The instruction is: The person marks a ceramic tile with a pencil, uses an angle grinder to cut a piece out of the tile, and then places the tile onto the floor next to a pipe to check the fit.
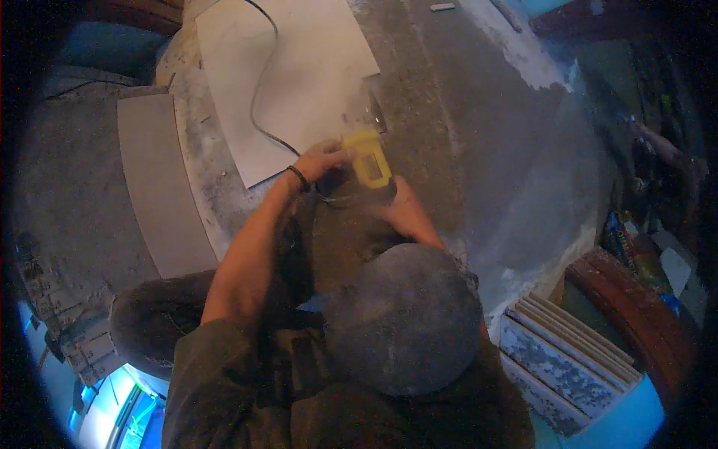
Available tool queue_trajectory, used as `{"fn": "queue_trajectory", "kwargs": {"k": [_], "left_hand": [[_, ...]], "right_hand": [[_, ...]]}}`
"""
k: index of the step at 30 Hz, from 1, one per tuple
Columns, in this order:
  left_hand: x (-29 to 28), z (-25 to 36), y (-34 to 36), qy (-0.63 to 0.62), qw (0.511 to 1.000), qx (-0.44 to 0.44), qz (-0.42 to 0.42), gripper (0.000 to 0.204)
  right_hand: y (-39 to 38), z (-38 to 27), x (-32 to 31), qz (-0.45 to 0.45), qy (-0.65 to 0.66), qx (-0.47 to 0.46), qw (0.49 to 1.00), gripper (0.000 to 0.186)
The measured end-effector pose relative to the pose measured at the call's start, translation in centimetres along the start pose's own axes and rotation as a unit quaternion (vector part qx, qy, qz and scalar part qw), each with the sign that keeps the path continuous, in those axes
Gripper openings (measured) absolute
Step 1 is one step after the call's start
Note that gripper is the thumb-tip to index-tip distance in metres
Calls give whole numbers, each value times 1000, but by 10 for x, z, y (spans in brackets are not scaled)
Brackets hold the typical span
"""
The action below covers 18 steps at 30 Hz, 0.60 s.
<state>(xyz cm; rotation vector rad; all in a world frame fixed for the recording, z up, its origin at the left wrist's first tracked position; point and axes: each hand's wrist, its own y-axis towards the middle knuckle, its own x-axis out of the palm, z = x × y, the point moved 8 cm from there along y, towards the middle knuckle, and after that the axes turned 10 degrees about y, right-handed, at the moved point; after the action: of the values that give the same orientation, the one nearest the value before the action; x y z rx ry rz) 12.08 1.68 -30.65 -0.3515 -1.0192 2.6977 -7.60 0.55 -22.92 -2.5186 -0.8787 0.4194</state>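
Dim, dusty room in mixed warm and blue light.
The rough grey-brown floor (pixel 486 112) carries streaks of pale powder; a worn, dark grey flat area (pixel 75 172) spreads along the left. Curved reddish-brown wooden pieces (pixel 636 299) show at the right and toward both upper corners, and a bright cyan-white glow (pixel 112 404) fills the lower left, its source unclear.

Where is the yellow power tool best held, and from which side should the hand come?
Probably by its near end, coming from the person's right, where the right hand already is. The yellow power tool has a long body pointing away from the person; the left hand is at its left side. A dark, blurred part lies beyond its far end, so fingers should keep away there.
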Motion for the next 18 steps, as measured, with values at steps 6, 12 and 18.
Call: {"fn": "queue_trajectory", "kwargs": {"k": [6, 12, 18], "left_hand": [[2, -12, -10, -22, 1000, 4, 15, 46], [11, 4, -18, -21, 1000, 16, -5, 43], [-8, 9, -10, -49, 998, 35, 32, 44]], "right_hand": [[-10, 5, 10, -38, 62, 58, 996, 88], [-14, 16, 6, -20, 69, 32, 997, 75], [7, 16, 12, -48, 104, 35, 993, 89]]}}
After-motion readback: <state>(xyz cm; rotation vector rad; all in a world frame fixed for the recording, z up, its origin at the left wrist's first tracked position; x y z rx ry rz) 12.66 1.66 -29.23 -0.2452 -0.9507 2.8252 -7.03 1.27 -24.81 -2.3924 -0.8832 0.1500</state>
